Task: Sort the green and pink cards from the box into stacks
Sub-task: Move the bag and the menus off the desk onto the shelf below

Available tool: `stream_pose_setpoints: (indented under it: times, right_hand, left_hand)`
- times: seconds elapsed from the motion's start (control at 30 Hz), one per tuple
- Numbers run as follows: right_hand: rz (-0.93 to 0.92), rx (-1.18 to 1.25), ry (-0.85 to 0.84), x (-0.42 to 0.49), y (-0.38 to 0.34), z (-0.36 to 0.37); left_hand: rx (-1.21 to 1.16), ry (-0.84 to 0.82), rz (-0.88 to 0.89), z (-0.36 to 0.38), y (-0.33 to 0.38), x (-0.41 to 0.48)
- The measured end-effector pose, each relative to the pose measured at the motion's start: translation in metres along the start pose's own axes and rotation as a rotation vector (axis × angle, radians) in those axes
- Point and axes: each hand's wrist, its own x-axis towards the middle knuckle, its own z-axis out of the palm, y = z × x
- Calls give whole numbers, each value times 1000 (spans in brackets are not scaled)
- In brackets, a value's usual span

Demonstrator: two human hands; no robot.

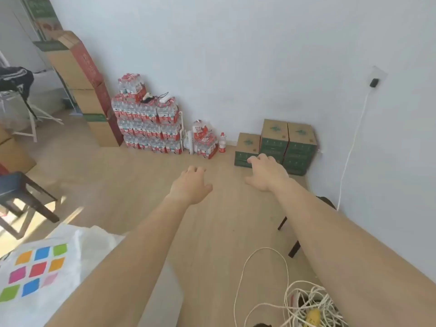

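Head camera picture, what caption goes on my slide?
Left hand and right hand stretch out empty over the floor, toward stacked water bottles.

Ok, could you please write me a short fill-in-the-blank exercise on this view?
1. The left hand and the right hand reach forward and hold ____.
2. The cartons against the wall are brown on top and ____ below.
3. The white bag at the lower left is printed with coloured ____.
4. The colour of the cable hanging from the wall plug is ____.

Missing words: nothing; green; squares; white.
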Motion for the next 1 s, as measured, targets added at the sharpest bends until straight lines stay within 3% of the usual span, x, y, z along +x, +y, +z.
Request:
stream_pose_setpoints:
  times: [0.23,0.47,0.63,1.0]
  right_hand:
    - [-107,-30,-88,188,-17,21]
    - [-393,-104,-193,394,-85,30]
    - [-619,-132,-267,500,-184,29]
    - [-1065,-272,-318,613,-457,76]
  left_hand:
    - [0,-18,-153,-3,-54,145]
    - [-67,-7,-472,-17,-138,275]
    - [-141,62,-691,-42,-207,313]
    - [-210,151,-1109,-74,-422,311]
